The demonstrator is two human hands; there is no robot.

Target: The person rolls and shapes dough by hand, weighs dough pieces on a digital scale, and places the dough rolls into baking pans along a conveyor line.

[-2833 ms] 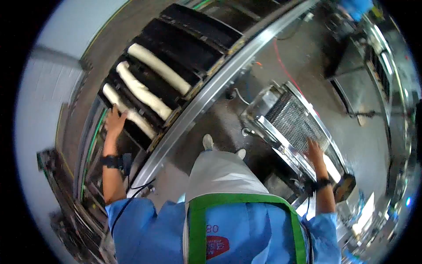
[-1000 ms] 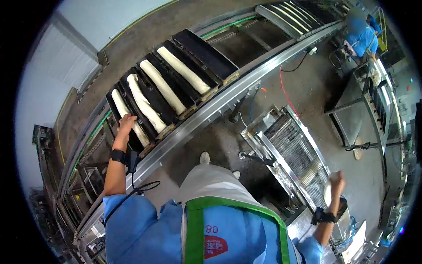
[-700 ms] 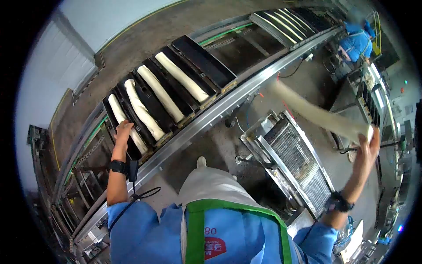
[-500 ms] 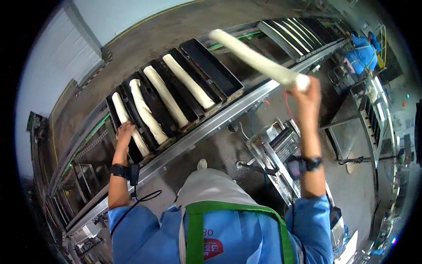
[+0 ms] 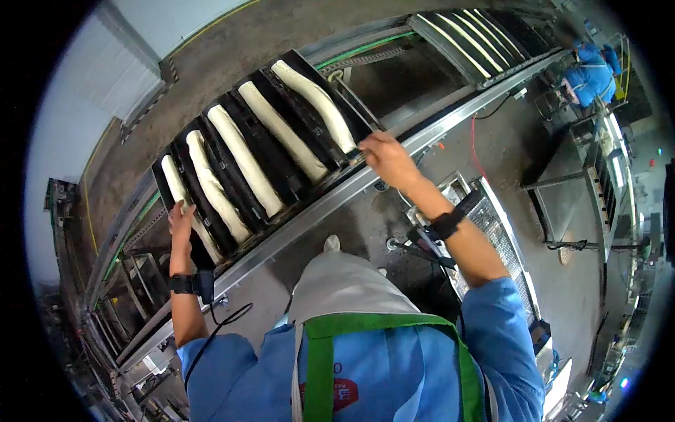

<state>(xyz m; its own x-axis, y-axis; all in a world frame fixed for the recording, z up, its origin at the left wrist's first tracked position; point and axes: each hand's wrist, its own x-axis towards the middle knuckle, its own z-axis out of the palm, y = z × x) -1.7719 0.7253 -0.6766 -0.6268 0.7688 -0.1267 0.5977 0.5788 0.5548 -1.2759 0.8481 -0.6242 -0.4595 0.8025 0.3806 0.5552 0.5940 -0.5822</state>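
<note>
Pale dough rolls lie lengthwise in a row of black baking pans. My left hand [image 5: 181,221] rests with fingers apart on the leftmost dough roll [image 5: 174,179], partly covering it. A lumpy dough roll [image 5: 214,188] lies in the pan beside it, followed by smoother ones [image 5: 242,158]. At the right end of the row, a slightly curved dough roll [image 5: 316,102] sits in the last black pan [image 5: 309,69]. Just beside this roll's near end, at the pan's front corner, is my right hand [image 5: 389,160]. Its fingers are loosely bent, with no dough in them.
The pans sit on a conveyor with a metal rail [image 5: 309,216] along its near side. Farther right, another set of black pans [image 5: 474,46] holds thin dough strips. A co-worker in blue [image 5: 592,76] is at the far right. A metal mesh frame [image 5: 496,232] stands beside me.
My right hand has lowered the dough roll it held into the rightmost pan and released it. The pans now appear farther left and higher in view. My left hand stays at the leftmost roll.
</note>
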